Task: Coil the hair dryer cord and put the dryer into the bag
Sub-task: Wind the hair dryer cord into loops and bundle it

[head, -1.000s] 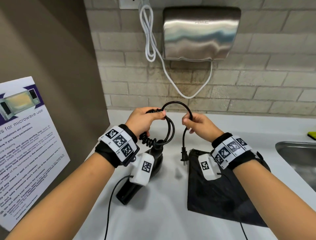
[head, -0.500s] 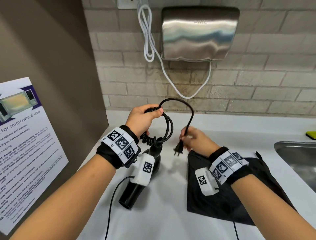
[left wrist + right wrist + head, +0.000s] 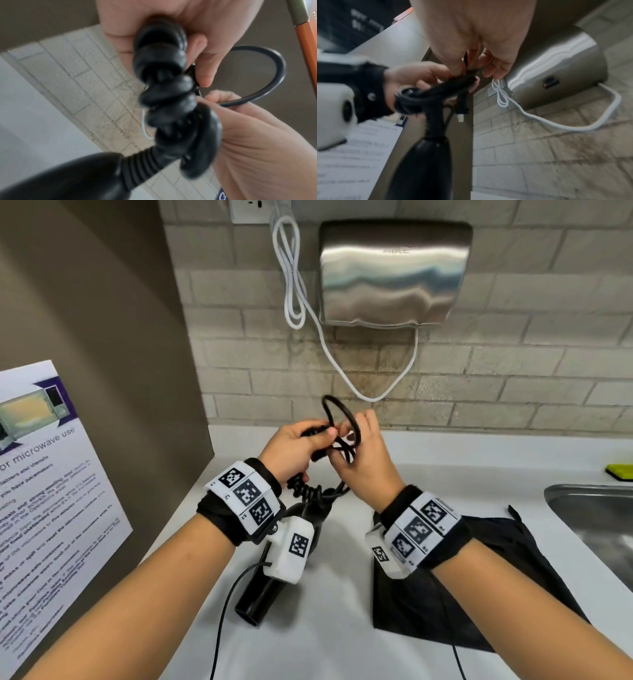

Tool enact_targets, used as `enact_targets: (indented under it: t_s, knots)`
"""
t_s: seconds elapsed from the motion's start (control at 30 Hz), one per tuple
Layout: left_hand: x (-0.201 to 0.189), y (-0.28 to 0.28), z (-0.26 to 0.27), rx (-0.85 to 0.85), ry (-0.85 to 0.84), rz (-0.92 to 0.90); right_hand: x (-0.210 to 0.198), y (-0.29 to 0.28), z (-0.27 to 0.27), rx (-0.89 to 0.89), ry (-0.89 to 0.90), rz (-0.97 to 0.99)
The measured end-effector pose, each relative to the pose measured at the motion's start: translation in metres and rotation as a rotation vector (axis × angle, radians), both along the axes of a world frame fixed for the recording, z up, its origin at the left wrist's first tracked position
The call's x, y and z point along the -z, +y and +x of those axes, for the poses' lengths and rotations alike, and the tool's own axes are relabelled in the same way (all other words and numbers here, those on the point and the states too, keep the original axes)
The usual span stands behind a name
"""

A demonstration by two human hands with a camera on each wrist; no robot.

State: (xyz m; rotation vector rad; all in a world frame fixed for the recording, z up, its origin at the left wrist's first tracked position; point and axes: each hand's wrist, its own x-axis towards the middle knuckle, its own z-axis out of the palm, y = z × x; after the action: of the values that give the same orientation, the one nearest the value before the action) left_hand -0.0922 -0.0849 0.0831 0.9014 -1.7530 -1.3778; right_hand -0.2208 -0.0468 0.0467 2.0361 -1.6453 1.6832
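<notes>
The black hair dryer (image 3: 274,577) hangs by its cord over the white counter (image 3: 325,645), nozzle down toward me. My left hand (image 3: 294,446) grips the bundled loops of the black cord (image 3: 342,419) above it. The spiral part of the cord (image 3: 164,94) runs from that fist down to the dryer's handle (image 3: 68,180). My right hand (image 3: 363,453) meets the left and pinches the cord's free end at the bundle. The plug (image 3: 462,108) dangles just below both hands. A flat black bag (image 3: 462,583) lies on the counter under my right forearm.
A steel hand dryer (image 3: 394,272) with a white cable (image 3: 294,302) is mounted on the brick wall ahead. A steel sink (image 3: 599,525) is at the right edge. A microwave notice (image 3: 44,508) hangs on the brown panel at left. A thin black wire (image 3: 222,618) trails from my left wrist camera.
My right hand has moved left and up with the cord's end, joining my left hand at the bundle. The wide loop has shrunk to a small one above the hands.
</notes>
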Motion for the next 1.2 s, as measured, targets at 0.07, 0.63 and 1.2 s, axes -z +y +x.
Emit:
enact_targets:
  t_s: [0.07, 0.63, 1.2]
  knots:
    - [0.002, 0.004, -0.002, 0.048, 0.01, 0.014, 0.002, -0.006, 0.001, -0.09, -0.098, 0.012]
    - [-0.006, -0.005, 0.015, 0.103, 0.034, 0.111, 0.052, 0.007, -0.082, 0.086, 0.179, 0.45]
    - [-0.011, 0.003, 0.003, 0.013, 0.018, -0.114, -0.02, 0.009, -0.013, -0.393, -0.428, 0.117]
